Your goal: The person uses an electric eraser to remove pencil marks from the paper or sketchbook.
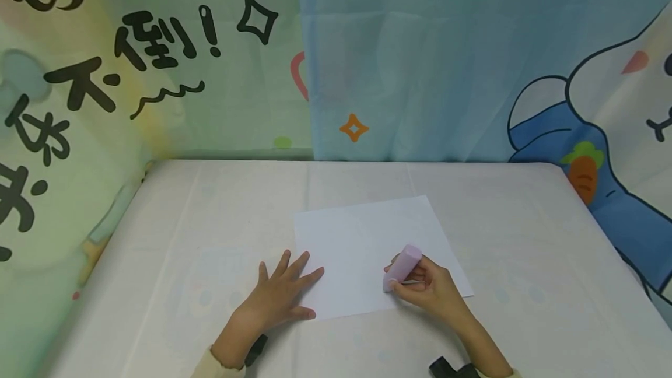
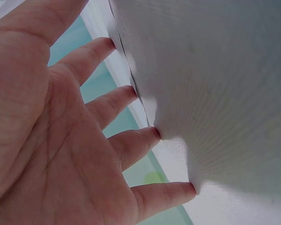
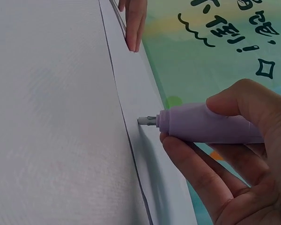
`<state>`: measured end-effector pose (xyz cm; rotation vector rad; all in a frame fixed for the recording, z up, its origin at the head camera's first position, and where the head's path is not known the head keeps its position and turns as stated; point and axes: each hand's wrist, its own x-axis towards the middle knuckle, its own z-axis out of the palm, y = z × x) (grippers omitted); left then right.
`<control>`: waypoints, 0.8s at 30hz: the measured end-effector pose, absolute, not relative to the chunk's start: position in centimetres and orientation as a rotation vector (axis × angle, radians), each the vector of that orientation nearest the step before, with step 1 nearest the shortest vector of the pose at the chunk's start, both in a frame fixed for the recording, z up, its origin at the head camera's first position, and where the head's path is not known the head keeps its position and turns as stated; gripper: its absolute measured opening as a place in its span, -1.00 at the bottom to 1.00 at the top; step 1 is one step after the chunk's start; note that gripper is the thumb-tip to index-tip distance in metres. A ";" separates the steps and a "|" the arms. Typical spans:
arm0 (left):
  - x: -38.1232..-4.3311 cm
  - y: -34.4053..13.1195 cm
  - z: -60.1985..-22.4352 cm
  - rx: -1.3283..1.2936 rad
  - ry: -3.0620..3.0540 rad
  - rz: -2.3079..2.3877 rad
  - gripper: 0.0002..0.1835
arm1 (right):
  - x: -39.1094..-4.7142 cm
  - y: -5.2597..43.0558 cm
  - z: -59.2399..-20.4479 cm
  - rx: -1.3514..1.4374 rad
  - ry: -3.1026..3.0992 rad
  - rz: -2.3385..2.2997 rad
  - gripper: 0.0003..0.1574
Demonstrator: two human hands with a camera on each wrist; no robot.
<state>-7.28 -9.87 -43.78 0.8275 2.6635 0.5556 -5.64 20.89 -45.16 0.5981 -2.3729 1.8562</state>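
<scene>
Right hand (image 1: 433, 293): thumb and fingers pinch a lilac pen-like tool (image 1: 403, 267), a stubby barrel held over the lower right part of a sheet of white paper (image 1: 357, 244). Barrel leans, its upper end away from the person. The right wrist view shows a narrow tip (image 3: 147, 121) in a slim holder, pointed at the paper — tip at or just above the surface, contact uncertain.

Left hand (image 1: 283, 296): holds nothing, palm down, fingers fanned wide, at the left edge of the sheet. Index fingertip rests on the paper; thumb lies by its lower left corner; little finger is on the white cloth (image 1: 226, 209) outside it. The left wrist view shows the fingertips pressing down, with creases running out from them.

Sheet lies flat, slightly askew, on the cloth-covered table. Behind stand a green backdrop (image 1: 252, 92) with black lettering, and a blue backdrop (image 1: 420, 63) with an orange star (image 1: 354, 128) — a cartoon figure (image 1: 625, 191) with a carrot at far right.
</scene>
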 end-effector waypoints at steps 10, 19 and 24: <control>-7.3 -9.8 -43.8 0.832 2.674 0.535 -0.18 | -5.6 21.1 -45.0 0.573 -2.386 1.808 -0.59; -7.2 -9.8 -43.8 0.835 2.671 0.545 -0.18 | -5.6 21.2 -45.3 0.564 -2.336 1.852 -0.57; -7.2 -9.8 -43.7 0.841 2.679 0.536 -0.18 | -5.5 21.2 -45.1 0.543 -2.381 1.875 -0.55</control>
